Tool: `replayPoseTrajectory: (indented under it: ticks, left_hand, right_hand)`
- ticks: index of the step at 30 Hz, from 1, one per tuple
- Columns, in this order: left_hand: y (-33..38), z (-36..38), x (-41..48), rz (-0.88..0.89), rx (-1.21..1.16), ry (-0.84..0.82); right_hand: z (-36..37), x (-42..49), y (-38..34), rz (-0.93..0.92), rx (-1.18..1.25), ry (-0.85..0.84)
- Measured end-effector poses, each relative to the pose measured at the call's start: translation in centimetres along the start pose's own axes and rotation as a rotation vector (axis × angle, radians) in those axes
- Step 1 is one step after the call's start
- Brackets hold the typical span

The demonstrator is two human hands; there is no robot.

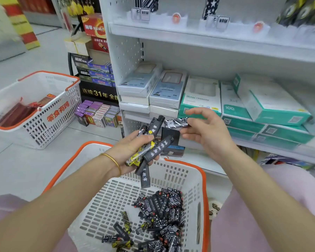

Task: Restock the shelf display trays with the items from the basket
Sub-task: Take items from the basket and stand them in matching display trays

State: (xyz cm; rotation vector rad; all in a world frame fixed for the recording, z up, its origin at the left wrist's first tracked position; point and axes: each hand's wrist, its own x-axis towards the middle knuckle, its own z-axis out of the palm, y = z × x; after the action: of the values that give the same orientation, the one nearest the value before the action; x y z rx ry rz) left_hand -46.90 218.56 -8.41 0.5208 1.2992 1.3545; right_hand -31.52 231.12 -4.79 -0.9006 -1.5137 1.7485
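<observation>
Black-and-white patterned stick sits at frame centre, pinched at one end by the right hand; its fingers close on the stick from above and below, and the rest are loosely spread. Left hand, just at 9 o'clock of it, has its fingers curled round a bundle of dark sticks with one yellow-black among them. More stock lies in the white basket at 6 o'clock, heaped toward its right side. Looks like sorting by print before loading. Suggest: take one stick at a time and match its print to the display trays on the top shelf at 12 o'clock. Seat it the same way up as its neighbours. Work over the basket so drops land in it. One stick hangs low out of the bundle at 6 o'clock of the left hand and looks likely to slip, so regrip before reaching up. Unknowns: the frame's top edge cuts the trays off and they're blurred, so I can't tell fill level or which slot takes which print. Tray labels are unreadable. Shelf area behind both hands is hidden, and the basket's near side runs off frame. Can't tell what the sticks actually are.
</observation>
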Motion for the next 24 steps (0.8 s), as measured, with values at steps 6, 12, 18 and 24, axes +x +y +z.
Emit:
replayPoseTrajectory:
  ticks: [6, 12, 18, 24]
  left_hand:
    - [0.2, 0.4, 0.6, 0.019, -0.117, 0.003]
    - [0.9, 0.5, 0.7, 0.044, -0.187, 0.005]
    - [2.3, 0.7, 0.7, 0.092, -0.204, 0.018]
    - [4.5, 1.6, 0.1, 0.156, -0.190, 0.029]
  right_hand:
    - [-0.1, -0.7, -0.5, 0.076, 0.023, -0.127]
    - [-0.3, -0.5, -1.1, 0.003, -0.038, -0.052]
    - [0.0, -1.0, -2.5, -0.053, 0.071, -0.065]
    - [0.7, -1.6, -6.4, -0.216, 0.094, -0.060]
